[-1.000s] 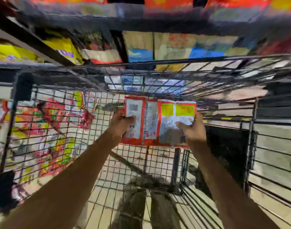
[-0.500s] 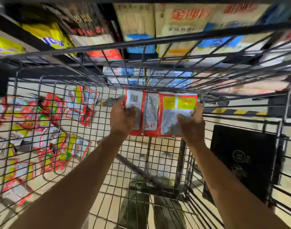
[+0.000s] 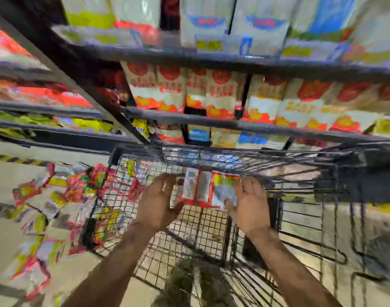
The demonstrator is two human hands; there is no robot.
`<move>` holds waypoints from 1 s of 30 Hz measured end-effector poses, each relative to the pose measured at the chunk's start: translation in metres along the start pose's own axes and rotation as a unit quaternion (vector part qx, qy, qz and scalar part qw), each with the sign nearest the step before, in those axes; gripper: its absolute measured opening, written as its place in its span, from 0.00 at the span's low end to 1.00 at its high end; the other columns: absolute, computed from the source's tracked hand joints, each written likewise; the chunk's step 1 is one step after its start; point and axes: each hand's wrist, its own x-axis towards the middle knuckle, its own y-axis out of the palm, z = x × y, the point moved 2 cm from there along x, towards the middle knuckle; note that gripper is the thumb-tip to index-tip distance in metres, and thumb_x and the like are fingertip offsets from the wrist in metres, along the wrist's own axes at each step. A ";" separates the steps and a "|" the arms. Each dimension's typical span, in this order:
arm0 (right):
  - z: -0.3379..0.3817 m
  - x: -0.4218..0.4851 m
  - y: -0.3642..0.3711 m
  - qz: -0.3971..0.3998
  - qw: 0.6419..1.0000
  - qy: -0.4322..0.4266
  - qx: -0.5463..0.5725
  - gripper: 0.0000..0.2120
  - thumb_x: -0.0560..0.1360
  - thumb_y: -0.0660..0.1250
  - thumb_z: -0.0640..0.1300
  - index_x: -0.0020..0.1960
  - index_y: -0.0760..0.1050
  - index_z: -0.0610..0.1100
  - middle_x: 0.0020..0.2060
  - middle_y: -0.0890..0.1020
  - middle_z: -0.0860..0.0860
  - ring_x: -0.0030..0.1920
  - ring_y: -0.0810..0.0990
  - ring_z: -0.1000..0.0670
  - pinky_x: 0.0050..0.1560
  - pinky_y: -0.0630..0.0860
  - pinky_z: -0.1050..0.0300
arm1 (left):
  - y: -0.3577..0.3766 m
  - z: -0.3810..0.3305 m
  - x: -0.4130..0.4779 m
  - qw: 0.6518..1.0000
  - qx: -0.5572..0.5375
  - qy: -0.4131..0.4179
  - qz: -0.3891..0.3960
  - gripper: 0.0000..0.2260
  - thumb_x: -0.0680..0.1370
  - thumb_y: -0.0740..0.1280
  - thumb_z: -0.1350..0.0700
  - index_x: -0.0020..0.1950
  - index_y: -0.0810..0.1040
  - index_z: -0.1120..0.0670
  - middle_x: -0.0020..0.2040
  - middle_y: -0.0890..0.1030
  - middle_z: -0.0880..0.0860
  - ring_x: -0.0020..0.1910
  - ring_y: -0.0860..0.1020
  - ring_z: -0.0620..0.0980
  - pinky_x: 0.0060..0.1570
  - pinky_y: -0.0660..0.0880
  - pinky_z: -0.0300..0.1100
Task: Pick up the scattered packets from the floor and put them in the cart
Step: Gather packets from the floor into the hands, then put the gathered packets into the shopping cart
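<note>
A bundle of red, white and yellow packets [image 3: 201, 189] hangs inside the black wire cart [image 3: 251, 159], just below its far rim. My left hand [image 3: 158, 201] is to the left of the bundle with its fingers spread and no grip on it. On the other side, my right hand [image 3: 249, 206] has its palm turned inward and its fingers straight; its thumb overlaps the bundle's lower right corner. Many more red and yellow packets [image 3: 56, 193] lie scattered on the floor left of the cart. The view is motion-blurred.
Store shelves [image 3: 234, 122] packed with boxed and bagged goods rise right behind the cart. A yellow-black striped strip [image 3: 14, 160] runs along the floor at the left. My legs [image 3: 189, 282] show through the cart's mesh bottom.
Both hands have opened and moved apart from the packet bundle they were gripping. The camera has tilted up, so more shelving shows and the cart sits lower in view.
</note>
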 end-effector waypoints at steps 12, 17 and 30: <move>0.177 -0.104 -0.180 -0.077 0.981 -0.163 -0.071 0.32 0.76 0.61 0.65 0.75 0.72 0.52 0.75 0.73 0.42 0.76 0.69 0.37 0.74 0.67 0.39 | -0.162 0.068 -0.181 0.993 0.012 -0.083 -0.082 0.42 0.74 0.46 0.28 0.83 0.60 0.47 0.83 0.61 0.56 0.81 0.61 0.59 0.77 0.59 0.60; 0.273 -0.164 -0.187 -0.103 0.964 -0.227 -0.095 0.34 0.75 0.55 0.68 0.74 0.74 0.49 0.72 0.75 0.42 0.74 0.70 0.37 0.72 0.70 0.37 | -0.178 0.137 -0.288 0.980 -0.023 -0.161 -0.117 0.38 0.77 0.50 0.27 0.84 0.51 0.42 0.85 0.52 0.51 0.84 0.53 0.56 0.79 0.53 0.59; 0.554 -0.380 -0.080 -0.068 0.892 -0.438 -0.084 0.32 0.74 0.65 0.66 0.68 0.78 0.45 0.67 0.79 0.39 0.67 0.76 0.35 0.65 0.76 0.38 | -0.131 0.340 -0.654 0.916 -0.060 -0.368 -0.150 0.40 0.74 0.50 0.27 0.83 0.57 0.44 0.83 0.61 0.55 0.80 0.63 0.61 0.76 0.61 0.61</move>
